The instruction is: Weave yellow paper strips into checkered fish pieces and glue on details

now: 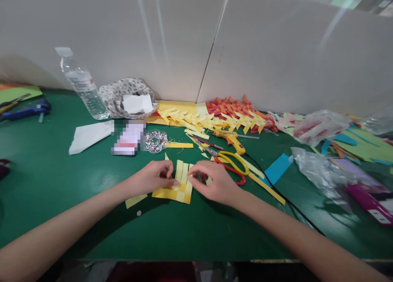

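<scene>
A small woven piece of yellow paper strips (172,193) lies on the green table before me, its pale strips standing up from a checkered lower part. My left hand (155,176) is at its left side, fingers curled and thumb tip pressed on the weave. With thumb and index finger closed together, my right hand (216,180) pinches the rightmost pale strip near its edge. Part of that strip is hidden by the fingers. Just beyond the right hand lie scissors (236,164) with yellow and red handles, among pale paper scraps.
Behind are a yellow glue gun (230,139), finished woven paper fish (215,121), a round case of small eyes (156,141) and a phone (130,138). A water bottle (84,87) stands back left. A black cord (276,192) crosses the right side near plastic bags (322,173).
</scene>
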The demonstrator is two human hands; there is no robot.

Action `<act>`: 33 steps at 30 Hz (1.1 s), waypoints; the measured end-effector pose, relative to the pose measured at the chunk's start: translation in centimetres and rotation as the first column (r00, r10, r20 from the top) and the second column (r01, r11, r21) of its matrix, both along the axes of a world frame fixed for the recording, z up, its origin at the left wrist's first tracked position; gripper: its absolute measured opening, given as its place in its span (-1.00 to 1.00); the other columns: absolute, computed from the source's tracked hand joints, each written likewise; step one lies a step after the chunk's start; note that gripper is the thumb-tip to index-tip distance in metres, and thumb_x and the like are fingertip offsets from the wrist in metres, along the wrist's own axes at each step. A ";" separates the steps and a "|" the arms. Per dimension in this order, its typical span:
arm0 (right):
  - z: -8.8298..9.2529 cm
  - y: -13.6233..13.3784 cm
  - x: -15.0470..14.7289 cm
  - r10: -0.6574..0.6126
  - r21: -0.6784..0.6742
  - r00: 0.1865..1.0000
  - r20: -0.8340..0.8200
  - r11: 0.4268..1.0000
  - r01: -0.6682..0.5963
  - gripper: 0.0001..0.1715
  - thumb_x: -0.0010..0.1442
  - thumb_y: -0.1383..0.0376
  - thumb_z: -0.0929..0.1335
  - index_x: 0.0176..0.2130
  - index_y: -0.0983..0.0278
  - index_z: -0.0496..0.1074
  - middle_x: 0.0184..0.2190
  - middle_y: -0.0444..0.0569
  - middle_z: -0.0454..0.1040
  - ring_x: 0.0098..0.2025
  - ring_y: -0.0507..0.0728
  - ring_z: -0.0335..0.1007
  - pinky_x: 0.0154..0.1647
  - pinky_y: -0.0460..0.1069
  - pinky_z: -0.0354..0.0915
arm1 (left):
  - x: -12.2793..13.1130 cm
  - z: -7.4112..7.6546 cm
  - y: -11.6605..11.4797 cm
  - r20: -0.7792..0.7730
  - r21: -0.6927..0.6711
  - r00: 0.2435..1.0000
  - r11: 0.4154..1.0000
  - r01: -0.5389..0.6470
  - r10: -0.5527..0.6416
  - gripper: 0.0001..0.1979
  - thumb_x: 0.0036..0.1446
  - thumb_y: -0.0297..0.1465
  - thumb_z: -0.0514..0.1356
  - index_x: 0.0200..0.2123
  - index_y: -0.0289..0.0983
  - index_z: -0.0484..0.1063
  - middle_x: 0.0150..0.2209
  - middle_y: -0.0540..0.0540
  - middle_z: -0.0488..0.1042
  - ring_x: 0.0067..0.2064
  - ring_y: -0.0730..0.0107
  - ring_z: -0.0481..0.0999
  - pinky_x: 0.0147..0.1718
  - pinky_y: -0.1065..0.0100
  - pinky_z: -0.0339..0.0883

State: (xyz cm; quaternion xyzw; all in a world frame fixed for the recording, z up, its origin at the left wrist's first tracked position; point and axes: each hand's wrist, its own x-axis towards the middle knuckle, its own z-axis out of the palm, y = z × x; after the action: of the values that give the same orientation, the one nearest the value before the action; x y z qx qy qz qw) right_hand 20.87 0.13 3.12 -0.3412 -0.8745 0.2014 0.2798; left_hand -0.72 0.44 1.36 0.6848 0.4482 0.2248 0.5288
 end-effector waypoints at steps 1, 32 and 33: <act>-0.1 -0.2 0.0 0.075 -0.020 0.995 0.065 0.997 -0.074 -0.92 0.12 0.31 0.33 -0.34 0.28 0.43 -0.49 -0.12 0.45 -0.45 0.01 0.33 -0.40 -0.09 0.21 | 0.1 0.0 -0.2 -0.050 0.050 0.999 0.999 0.013 -0.011 -0.71 -0.04 -0.33 0.23 -0.55 -0.26 0.12 -0.58 0.14 0.17 -0.54 0.60 0.15 -0.60 0.52 0.02; -0.7 -0.5 -0.5 0.193 0.003 0.936 0.294 0.979 -0.203 -0.79 0.17 0.22 0.34 -0.40 0.27 0.50 -0.44 -0.09 0.48 -0.36 0.02 0.37 -0.36 -0.10 0.20 | -1.0 1.1 0.2 -0.427 0.634 0.882 0.630 0.448 -0.199 -0.79 0.12 -0.22 0.15 -0.32 -0.17 0.53 -0.29 -0.04 0.54 -0.26 0.36 0.44 -0.23 0.33 0.26; -0.7 -0.5 -0.5 0.195 0.002 0.936 0.295 0.979 -0.204 -0.79 0.17 0.22 0.34 -0.40 0.27 0.50 -0.44 -0.09 0.48 -0.36 0.02 0.37 -0.35 -0.10 0.20 | -1.0 1.2 0.3 -0.432 0.629 0.880 0.633 0.452 -0.198 -0.78 0.13 -0.21 0.14 -0.32 -0.16 0.53 -0.29 -0.04 0.55 -0.25 0.36 0.44 -0.22 0.32 0.26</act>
State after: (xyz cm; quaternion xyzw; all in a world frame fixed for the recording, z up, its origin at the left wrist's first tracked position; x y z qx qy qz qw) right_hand 20.35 -0.40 2.45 -0.2723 -0.9395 0.1618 0.1307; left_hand -1.70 0.70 2.53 0.9322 0.2722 0.1651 0.1723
